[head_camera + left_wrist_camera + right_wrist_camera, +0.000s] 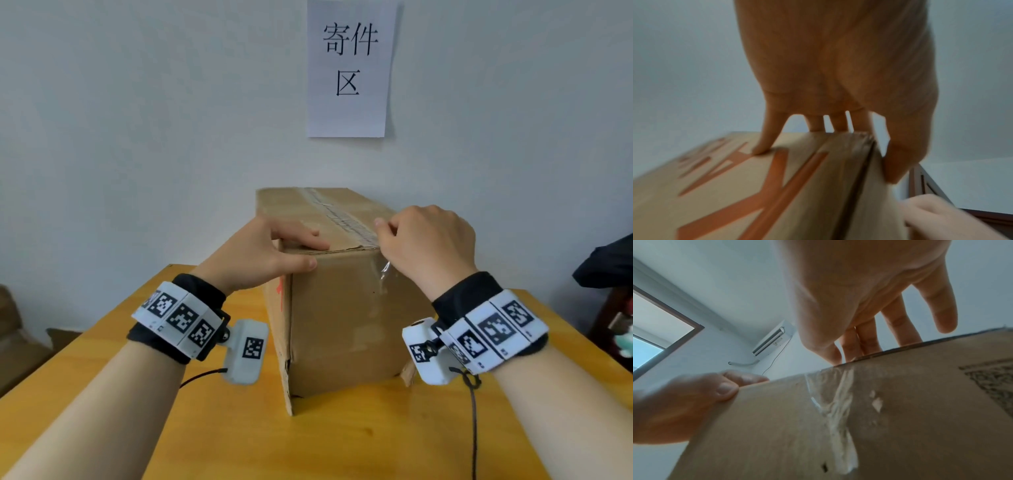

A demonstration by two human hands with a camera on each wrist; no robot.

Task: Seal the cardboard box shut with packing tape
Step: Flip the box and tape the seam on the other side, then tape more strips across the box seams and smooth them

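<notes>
A brown cardboard box (342, 318) stands on the yellow wooden table (239, 428), its flaps down. Clear packing tape (339, 216) runs along the top seam and hangs wrinkled down the near face (838, 402). My left hand (267, 250) rests on the near-left top corner, with straight fingers (764, 142) on top and the thumb against the near face. My right hand (428, 240) is arched over the near top edge. Its fingertips (851, 352) touch the top of the box where the tape crosses the edge.
A paper sign (349, 68) is stuck to the white wall behind the box. Something dark (606, 263) lies past the table's right edge, and cardboard (13, 342) sits low on the left. An air conditioner (772, 339) hangs high on the wall.
</notes>
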